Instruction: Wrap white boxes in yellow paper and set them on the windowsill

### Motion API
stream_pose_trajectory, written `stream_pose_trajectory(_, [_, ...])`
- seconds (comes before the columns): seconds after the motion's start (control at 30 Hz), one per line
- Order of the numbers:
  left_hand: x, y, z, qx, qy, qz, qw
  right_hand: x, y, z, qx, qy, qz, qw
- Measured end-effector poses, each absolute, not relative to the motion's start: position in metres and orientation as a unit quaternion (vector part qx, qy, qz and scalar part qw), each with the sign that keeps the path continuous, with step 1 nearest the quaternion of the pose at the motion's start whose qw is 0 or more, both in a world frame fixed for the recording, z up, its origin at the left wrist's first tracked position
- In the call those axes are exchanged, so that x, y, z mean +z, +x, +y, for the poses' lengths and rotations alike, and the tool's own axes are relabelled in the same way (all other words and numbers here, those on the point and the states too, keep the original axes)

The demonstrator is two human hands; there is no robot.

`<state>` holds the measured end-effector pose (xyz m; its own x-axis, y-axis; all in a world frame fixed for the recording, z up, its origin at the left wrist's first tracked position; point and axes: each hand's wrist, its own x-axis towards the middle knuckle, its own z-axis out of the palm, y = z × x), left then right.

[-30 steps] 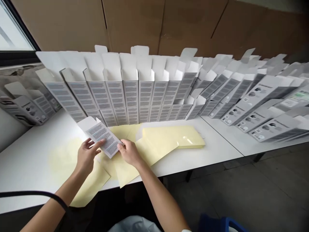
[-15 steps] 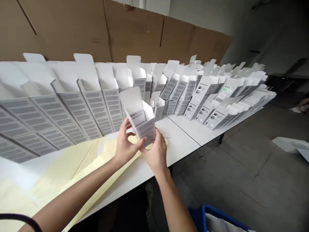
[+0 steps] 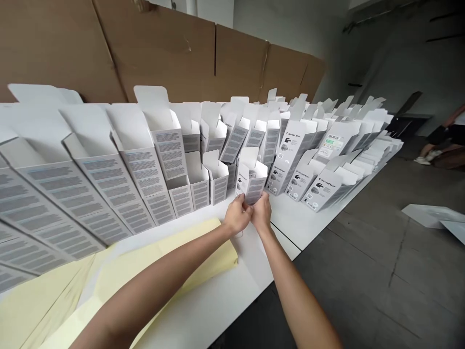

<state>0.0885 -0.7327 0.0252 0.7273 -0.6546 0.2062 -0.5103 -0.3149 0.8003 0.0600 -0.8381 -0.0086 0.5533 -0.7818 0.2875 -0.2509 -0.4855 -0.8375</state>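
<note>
Between my two hands is a small white carton (image 3: 255, 186) with its top flap up and grey printed text on its side. My left hand (image 3: 238, 214) grips its lower left corner, fingers curled. My right hand (image 3: 261, 211) is closed on the lower right of the same carton. Part of something printed shows inside its open top. Close behind and to the left, similar open cartons (image 3: 218, 182) stand in a row. Just to the right is a stack of printed cartons (image 3: 288, 155).
Long rows of open white cartons (image 3: 138, 165) line the table (image 3: 203, 310), stacked in places. A yellow sheet (image 3: 170, 247) lies along the front. Brown cardboard (image 3: 163, 53) stands behind. Flat white pieces (image 3: 432, 215) lie on the floor at right, where a person's legs (image 3: 443, 138) show.
Both hands have carried the carton to the right and away from me, down beside the standing cartons. The view has shifted, and a person's legs have come into sight at right.
</note>
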Motion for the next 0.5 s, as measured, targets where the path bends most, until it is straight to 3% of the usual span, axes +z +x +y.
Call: stream_pose_trajectory(0.5, [0.012,0.124,-0.727,-0.049,0.860,-0.274,0.427,-0.037,0.142,-0.840,-0.297,-0.831,0.248,0.399])
